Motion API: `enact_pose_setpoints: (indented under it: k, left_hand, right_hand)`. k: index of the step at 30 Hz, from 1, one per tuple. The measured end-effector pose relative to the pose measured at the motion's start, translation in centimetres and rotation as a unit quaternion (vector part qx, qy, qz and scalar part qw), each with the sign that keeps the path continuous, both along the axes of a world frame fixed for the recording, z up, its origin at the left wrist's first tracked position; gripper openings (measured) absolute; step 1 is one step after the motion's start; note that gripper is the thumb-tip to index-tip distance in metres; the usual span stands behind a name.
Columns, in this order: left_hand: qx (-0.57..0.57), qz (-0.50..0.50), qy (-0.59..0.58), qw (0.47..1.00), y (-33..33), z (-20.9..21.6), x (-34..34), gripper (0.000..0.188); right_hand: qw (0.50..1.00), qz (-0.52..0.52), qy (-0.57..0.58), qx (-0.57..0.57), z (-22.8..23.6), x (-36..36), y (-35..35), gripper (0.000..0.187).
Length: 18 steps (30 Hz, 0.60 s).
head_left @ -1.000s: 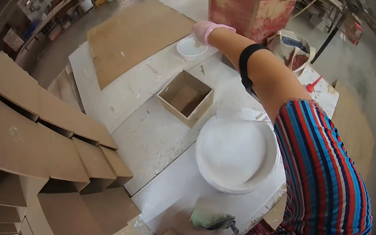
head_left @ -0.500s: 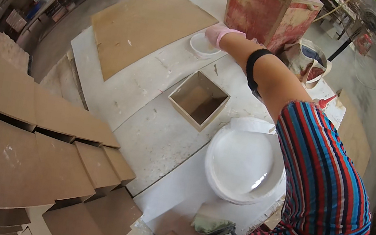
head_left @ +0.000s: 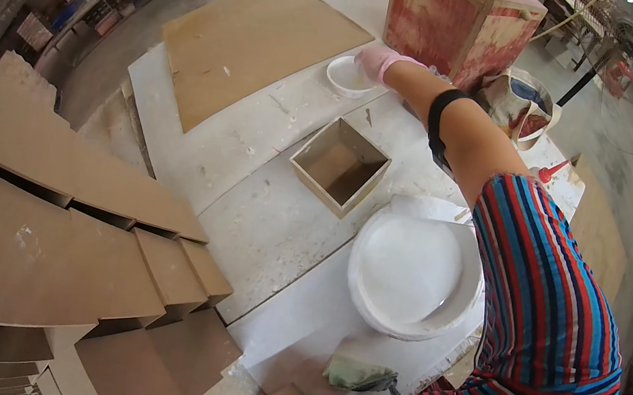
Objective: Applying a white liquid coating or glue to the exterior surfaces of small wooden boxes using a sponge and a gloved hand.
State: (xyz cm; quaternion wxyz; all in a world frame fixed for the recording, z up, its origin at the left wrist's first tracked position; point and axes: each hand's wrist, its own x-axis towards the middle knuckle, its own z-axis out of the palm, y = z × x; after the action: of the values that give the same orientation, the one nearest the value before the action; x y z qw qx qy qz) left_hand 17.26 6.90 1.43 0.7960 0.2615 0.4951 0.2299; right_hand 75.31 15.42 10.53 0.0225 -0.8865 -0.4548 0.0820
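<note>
My right arm stretches across the white work table [head_left: 254, 170] to a small white bowl [head_left: 341, 84] at the far side. My right hand [head_left: 376, 63], in a pink glove, is at the bowl's right rim with its fingers bunched and turned down; whatever it holds is hidden. Nearer to me sits an open square box [head_left: 338, 166] of brown board, its inside facing up. To the right of that box is a large round tub [head_left: 409, 271] with a white surface inside, partly behind my sleeve. My left hand is out of view.
Brown board boxes [head_left: 64, 256] are stacked at the left. A flat brown sheet [head_left: 261, 50] lies on the far table, beside a worn red wooden cabinet [head_left: 454, 28]. A cloth bag [head_left: 509, 100] and a red-tipped bottle [head_left: 549, 171] are to the right. A green cloth [head_left: 359, 375] lies near me.
The whole view has shifted slightly to the right. My right hand stays at the small bowl, and the boxes and tub keep their places on the table.
</note>
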Motion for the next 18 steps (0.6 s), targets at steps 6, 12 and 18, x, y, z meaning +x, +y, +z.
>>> enact_pose_setpoints:
  k: [6, 12, 18]
  left_hand:
    - [0.01, -0.02, -0.011, 1.0, 0.1, 0.4, 0.4, 0.042]
    - [0.021, 0.001, -0.041, 0.999, -0.6, 1.9, -1.0, 0.042]
    - [0.047, -0.013, -0.083, 0.995, -0.9, 2.6, -3.5, 0.042]
  right_hand:
    - [0.986, -0.096, 0.074, 0.113, 0.9, 1.7, -3.1, 0.033]
    - [0.91, -0.082, 0.285, 0.289, 8.3, -2.0, -5.7, 0.028]
    - [0.724, -0.001, 0.501, 0.474, 13.8, -8.0, -11.9, 0.03]
